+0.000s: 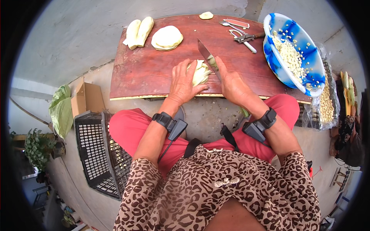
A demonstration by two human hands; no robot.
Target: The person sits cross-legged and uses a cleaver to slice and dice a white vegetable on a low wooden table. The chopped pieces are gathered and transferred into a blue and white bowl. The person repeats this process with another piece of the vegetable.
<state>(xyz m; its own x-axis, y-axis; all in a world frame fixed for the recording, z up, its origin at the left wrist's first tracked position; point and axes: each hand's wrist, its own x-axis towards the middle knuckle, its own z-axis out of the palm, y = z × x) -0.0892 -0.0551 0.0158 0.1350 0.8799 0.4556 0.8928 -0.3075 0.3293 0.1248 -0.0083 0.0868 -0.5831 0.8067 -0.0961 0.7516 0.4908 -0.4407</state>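
Note:
My left hand presses on a bunch of pale green-white vegetable strips near the front edge of the red wooden table. My right hand grips a kitchen knife, its blade at the right side of the strips and its tip pointing to the far left. A round stack of pale slices lies beyond my left hand, and two peeled long vegetables rest at the table's far left corner. The knife's handle is hidden in my right hand.
A blue and white basin of small pale cubes stands at the table's right. Peelers, a spoon and a pale slice lie along the far side. Black plastic crates stand left of my legs; a plastic-lined tray of cubes is at right.

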